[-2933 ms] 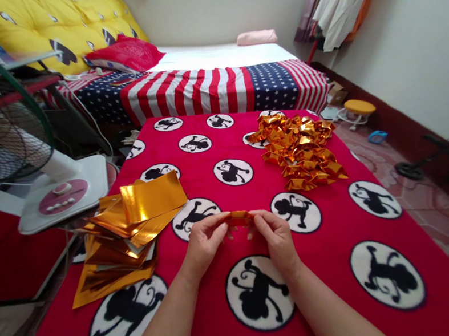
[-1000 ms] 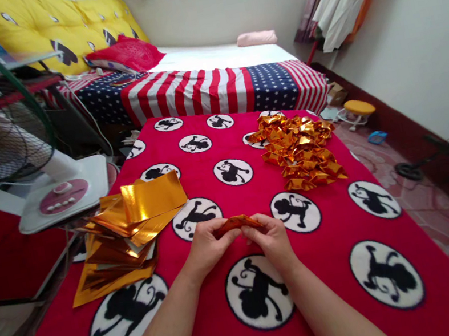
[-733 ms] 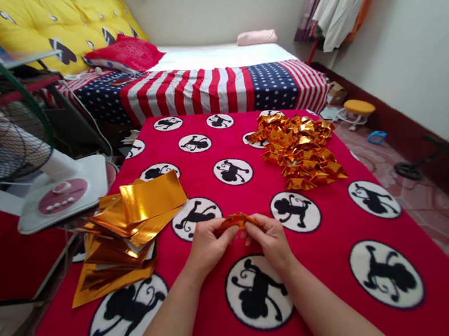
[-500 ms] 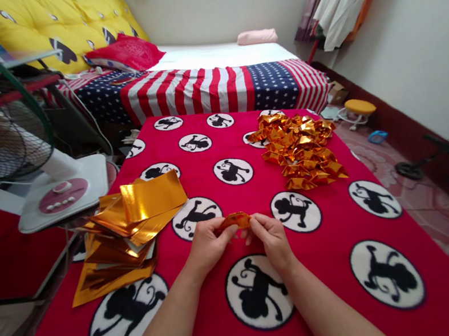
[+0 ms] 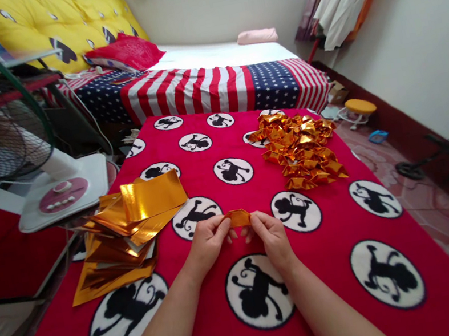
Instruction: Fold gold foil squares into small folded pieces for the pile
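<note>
A small folded piece of gold foil paper [image 5: 239, 218] is held just above the red cloth, its flat face turned toward me. My left hand [image 5: 210, 242] pinches its left end between thumb and fingers. At the other end, my right hand [image 5: 270, 235] grips it the same way; some fingertips are tucked underneath. To the left lies a loose stack of flat gold foil sheets [image 5: 154, 198], fanned out unevenly. A heap of folded gold paper ingots [image 5: 303, 145] rests at the far right of the table.
The red cloth [image 5: 237, 142] with black monkey figures in white circles covers the table. A fan [image 5: 64, 182] stands close on the left. Beyond the table is a bed [image 5: 193, 89] with a flag-patterned cover. A yellow stool [image 5: 360, 106] is on the floor at right.
The folded gold paper has turned so that its flat front face shows more plainly. My left thumb has shifted slightly left and up; both hands stay in about the same place.
</note>
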Demonstrator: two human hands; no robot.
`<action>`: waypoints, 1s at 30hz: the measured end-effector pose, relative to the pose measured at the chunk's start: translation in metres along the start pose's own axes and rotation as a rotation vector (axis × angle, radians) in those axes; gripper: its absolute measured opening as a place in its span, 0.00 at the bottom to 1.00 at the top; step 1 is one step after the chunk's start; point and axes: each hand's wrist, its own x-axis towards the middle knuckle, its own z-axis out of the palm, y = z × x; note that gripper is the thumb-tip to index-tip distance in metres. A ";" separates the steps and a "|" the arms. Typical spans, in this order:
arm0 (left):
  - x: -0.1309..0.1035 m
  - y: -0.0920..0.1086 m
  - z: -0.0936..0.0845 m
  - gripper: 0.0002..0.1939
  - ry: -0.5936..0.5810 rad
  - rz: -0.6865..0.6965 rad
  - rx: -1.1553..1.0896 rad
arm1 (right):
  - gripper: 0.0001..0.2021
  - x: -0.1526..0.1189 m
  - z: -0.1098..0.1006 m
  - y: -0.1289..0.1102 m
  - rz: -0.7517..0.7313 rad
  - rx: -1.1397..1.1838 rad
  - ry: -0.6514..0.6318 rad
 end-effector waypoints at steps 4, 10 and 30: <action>0.000 0.001 0.000 0.17 0.016 -0.001 0.007 | 0.18 0.001 -0.001 0.000 -0.003 -0.032 0.000; 0.000 0.000 0.000 0.16 0.022 -0.009 0.013 | 0.18 0.001 -0.001 -0.002 -0.006 -0.053 -0.004; 0.000 0.001 0.001 0.17 0.024 -0.001 0.056 | 0.18 0.000 0.000 0.000 0.010 -0.060 0.009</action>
